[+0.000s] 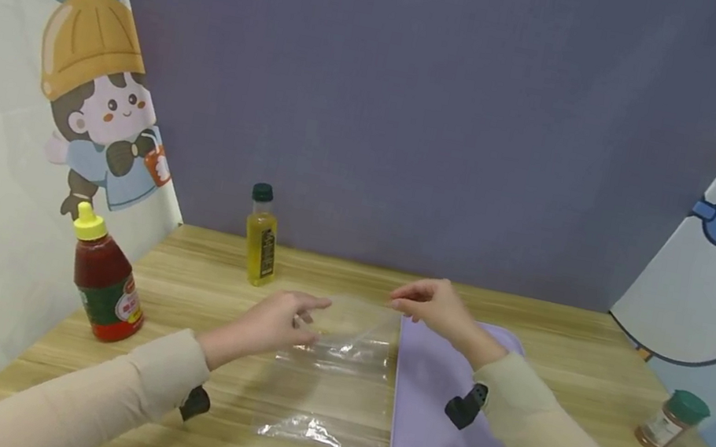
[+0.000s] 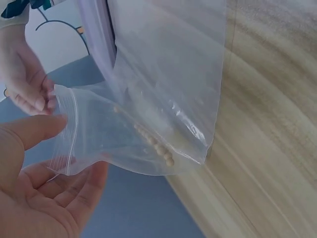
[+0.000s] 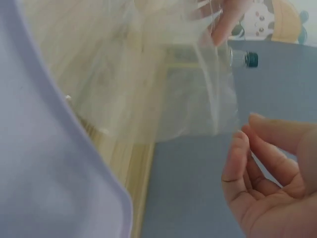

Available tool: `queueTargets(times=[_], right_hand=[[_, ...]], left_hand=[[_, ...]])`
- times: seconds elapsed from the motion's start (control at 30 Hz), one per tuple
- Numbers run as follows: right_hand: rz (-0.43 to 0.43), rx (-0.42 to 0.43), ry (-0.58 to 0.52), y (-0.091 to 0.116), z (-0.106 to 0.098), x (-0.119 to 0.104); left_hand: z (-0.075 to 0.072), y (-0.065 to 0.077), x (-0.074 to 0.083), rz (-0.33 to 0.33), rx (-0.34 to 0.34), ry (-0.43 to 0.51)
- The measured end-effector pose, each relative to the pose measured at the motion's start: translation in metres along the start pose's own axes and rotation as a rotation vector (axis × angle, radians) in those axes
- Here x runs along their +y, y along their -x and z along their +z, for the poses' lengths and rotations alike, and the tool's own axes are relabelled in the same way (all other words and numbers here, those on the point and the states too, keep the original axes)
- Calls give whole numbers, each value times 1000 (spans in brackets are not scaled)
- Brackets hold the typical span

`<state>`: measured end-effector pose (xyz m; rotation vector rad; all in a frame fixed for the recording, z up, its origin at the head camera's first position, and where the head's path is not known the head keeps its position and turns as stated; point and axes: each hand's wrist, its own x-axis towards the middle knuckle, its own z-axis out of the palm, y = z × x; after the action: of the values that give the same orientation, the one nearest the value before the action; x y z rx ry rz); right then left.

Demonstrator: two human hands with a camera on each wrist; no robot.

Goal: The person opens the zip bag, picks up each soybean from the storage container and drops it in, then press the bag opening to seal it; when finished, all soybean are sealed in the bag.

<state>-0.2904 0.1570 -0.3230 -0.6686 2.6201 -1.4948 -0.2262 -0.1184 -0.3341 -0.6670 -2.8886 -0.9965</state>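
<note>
A clear zip-top plastic bag (image 1: 328, 394) lies on the wooden table, its mouth end raised between the hands. My left hand (image 1: 277, 317) is at the left of the mouth. In the left wrist view its thumb and fingers are spread apart, the thumb tip touching the bag by the zip strip (image 2: 73, 131) and other fingers behind the film. My right hand (image 1: 439, 310) pinches the mouth's far right corner between thumb and fingertips. Through the film, the left wrist view shows a row of small, tan, round shapes (image 2: 158, 148).
A lilac tray (image 1: 437, 429) lies right beside the bag, under my right forearm. An oil bottle (image 1: 261, 246) stands behind my left hand. A red sauce bottle (image 1: 106, 283) with a yellow cap stands far left. At the right edge is a green-capped spice jar (image 1: 671, 423).
</note>
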Motion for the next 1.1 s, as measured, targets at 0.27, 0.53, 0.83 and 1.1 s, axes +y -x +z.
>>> queueTargets(times=[0.27, 0.53, 0.83, 1.1], right_hand=[[14, -153, -46, 10, -10, 16], [26, -67, -39, 12, 1, 17], [38, 29, -117, 8, 8, 19], [17, 59, -162, 4, 9, 17]], left_hand=[[-9, -3, -1, 45, -12, 3], [-18, -6, -7, 80, -46, 46], [-26, -10, -15, 82, -77, 80], [-22, -19, -34, 53, 80, 115]])
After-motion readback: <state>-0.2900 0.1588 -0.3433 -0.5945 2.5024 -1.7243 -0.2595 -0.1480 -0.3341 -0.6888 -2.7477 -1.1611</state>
